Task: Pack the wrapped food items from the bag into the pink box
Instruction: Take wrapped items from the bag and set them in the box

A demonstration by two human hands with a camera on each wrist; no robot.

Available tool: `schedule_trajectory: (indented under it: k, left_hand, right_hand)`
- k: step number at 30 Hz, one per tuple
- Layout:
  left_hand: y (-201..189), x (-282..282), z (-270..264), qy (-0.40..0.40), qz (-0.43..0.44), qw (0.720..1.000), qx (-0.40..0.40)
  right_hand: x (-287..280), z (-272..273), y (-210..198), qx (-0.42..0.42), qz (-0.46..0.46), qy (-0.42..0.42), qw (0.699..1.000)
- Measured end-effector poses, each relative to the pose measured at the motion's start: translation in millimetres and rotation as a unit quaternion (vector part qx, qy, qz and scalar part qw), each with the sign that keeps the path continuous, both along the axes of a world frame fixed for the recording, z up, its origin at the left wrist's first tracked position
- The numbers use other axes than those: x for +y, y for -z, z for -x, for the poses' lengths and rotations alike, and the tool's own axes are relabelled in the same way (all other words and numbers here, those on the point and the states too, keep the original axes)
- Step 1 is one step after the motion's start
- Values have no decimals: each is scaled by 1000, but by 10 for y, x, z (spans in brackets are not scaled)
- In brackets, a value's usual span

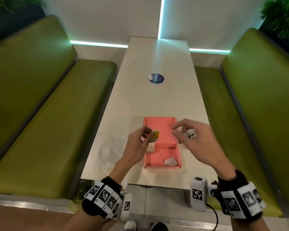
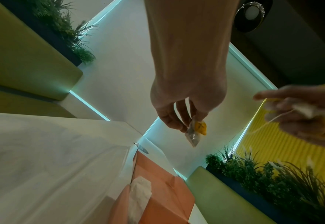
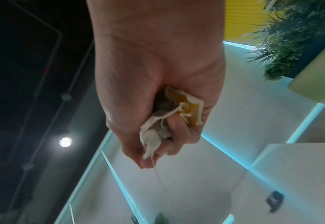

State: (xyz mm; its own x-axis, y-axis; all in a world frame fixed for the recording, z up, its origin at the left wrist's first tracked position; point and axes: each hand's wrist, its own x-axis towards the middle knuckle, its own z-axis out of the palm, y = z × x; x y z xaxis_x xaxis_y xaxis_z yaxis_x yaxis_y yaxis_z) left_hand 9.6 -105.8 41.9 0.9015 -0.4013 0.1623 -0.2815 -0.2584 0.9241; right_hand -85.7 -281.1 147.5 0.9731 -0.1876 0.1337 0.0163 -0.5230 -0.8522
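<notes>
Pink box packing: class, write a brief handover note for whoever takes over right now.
Left hand pinches a small yellow-labelled packet over the pink box. Right hand grips a crumpled bunch of wrapped items.
Done: two white wrapped items lie in the box's near compartment.
Left: drop in both handfuls, then check the clear bag on the table, left of the box; its contents are unclear.

Open pink box [image 1: 162, 154] — two wrapped items [image 1: 170, 162] inside, bare floor between — plastic bag [image 1: 109, 152] left.
</notes>
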Motion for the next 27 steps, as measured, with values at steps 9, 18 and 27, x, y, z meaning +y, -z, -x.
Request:
schedule_trajectory:
  k: [9,18,27]
  left_hand:
    - [58,49,22,3,10,1000,15]
    - [-190,-59,152,52,86,995,13]
    - [-186,-14,177,30,134,990,39]
  right_hand:
    - [-21,64,-463,-67,-17,0,998]
    - [25,-337,456,16,24,-2,1000]
    - [143,-262,613,14,-52,-12,998]
